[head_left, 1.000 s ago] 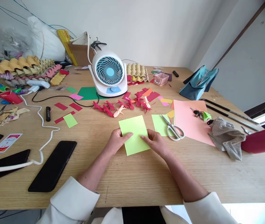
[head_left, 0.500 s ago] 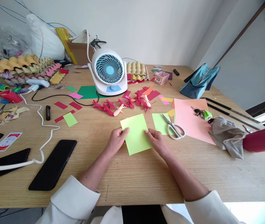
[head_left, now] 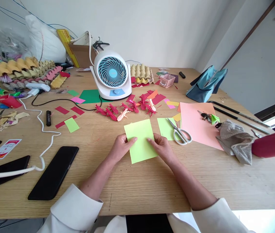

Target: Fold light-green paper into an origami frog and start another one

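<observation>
A light green sheet of paper (head_left: 141,147) is held up, slightly tilted, between my two hands. My left hand (head_left: 122,145) grips its left edge, thumb on the front and fingers behind. On the right edge my right hand (head_left: 162,147) pinches it the same way, with its fingers hidden by the paper. Scissors (head_left: 181,133) with white handles lie right of my right hand, partly over another light green sheet (head_left: 164,126). Beyond the paper lie several folded red paper figures (head_left: 110,111) and a pale one (head_left: 123,115).
A white fan (head_left: 113,74) stands at the back. Pink paper (head_left: 197,124), keys (head_left: 207,117), a crumpled cloth (head_left: 235,139) and a red bottle (head_left: 273,144) are at right. Black phones (head_left: 55,171), a white cable (head_left: 52,139) and a marker (head_left: 48,118) lie at left.
Both thumbs have slid further inward over the front of the paper. The sheet has shifted slightly left and down, still held by both hands.
</observation>
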`<state>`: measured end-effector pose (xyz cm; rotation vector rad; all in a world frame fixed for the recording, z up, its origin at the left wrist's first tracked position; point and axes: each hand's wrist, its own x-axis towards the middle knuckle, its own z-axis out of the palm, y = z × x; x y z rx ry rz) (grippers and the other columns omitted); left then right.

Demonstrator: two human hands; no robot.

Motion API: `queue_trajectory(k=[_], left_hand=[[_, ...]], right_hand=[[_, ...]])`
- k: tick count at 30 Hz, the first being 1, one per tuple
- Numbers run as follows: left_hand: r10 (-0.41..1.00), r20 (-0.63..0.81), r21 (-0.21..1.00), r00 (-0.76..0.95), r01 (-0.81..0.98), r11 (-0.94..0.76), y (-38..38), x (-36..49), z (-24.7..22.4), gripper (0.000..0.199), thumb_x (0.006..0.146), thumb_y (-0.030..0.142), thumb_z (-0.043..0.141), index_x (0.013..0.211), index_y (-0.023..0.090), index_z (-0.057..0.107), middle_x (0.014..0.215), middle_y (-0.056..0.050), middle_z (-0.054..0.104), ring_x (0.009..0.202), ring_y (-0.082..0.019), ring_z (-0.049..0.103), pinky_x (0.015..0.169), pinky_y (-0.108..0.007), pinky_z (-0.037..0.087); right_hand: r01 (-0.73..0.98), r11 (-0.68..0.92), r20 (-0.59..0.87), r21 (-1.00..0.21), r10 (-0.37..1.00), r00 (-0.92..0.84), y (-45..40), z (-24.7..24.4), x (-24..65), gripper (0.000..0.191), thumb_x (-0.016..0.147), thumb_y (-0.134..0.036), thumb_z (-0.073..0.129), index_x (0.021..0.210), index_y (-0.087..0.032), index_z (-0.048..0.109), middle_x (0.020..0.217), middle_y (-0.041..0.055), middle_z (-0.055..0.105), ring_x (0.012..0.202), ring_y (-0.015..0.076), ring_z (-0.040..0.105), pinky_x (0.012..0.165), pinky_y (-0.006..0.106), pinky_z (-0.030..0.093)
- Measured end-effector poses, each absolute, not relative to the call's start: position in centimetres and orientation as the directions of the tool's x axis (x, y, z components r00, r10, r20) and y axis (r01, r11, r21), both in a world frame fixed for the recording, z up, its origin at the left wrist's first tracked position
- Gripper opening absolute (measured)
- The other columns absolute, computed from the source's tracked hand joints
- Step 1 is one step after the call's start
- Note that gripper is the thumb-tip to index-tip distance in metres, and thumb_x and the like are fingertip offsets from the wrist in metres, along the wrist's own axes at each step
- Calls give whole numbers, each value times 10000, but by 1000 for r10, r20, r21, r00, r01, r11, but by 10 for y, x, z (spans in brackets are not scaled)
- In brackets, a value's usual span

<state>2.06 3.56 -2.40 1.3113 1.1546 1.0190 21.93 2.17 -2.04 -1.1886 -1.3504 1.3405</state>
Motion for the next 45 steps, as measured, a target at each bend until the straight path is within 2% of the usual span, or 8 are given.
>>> queue_trajectory(k=[11,17,20,27,33,37,41,45], left_hand=[[930,-89,985,356,171,29,31,19,-18,291,788,416,708,911,160,771,893,-62,784,755,-232,710,651,-282,535],[913,-93,974,398,225,1,30,19,-17,316,824,441,668,941,166,770,905,-61,784,771,-237,717,646,-285,541],[909,-96,975,406,220,4,30,19,-16,323,813,437,682,958,162,771,895,-67,785,763,-241,713,639,-293,536],[957,-142,990,253,35,138,32,19,-14,397,721,486,767,894,128,764,911,-103,782,799,-256,711,695,-320,539],[981,-193,954,-5,-232,187,39,18,-14,483,606,484,851,917,135,729,868,-72,772,759,-208,700,651,-283,531],[971,-227,927,-82,-323,189,42,18,-12,538,554,485,874,926,136,704,862,-67,764,752,-199,702,632,-281,539],[961,-248,918,-122,-346,193,43,19,-14,564,526,489,887,919,137,688,858,-59,758,702,-178,684,561,-255,516],[961,-237,928,-141,-325,181,43,20,-19,538,556,487,876,924,142,687,861,-61,758,703,-175,680,562,-248,506]], right_hand=[[-123,-161,-144,-979,981,-133,24,-13,223,443,660,-602,779,701,-177,662,675,29,657,615,172,562,559,294,454],[-126,-32,-31,-992,999,-5,30,-10,231,372,706,-518,770,622,-180,640,580,-26,532,565,103,423,571,257,380],[-145,-21,-28,-989,998,51,34,-10,236,353,721,-509,756,655,-181,644,600,-17,554,585,112,459,599,262,393],[-21,105,99,-994,979,179,36,-14,241,404,887,-528,576,650,-206,519,589,-24,494,582,122,448,606,262,396],[97,230,239,-968,967,88,31,-19,232,263,964,-430,466,1028,-207,588,713,-12,580,598,130,512,612,270,445],[291,439,440,-850,895,-66,22,-21,227,346,992,-293,409,1330,-235,459,853,12,620,643,128,561,645,280,482],[434,626,583,-648,774,-246,15,-25,222,459,969,-166,431,1416,-265,403,911,39,648,762,155,614,726,304,511],[504,680,587,-533,726,-359,14,-27,218,425,956,-135,443,1365,-250,470,907,61,666,750,176,627,708,321,513]])
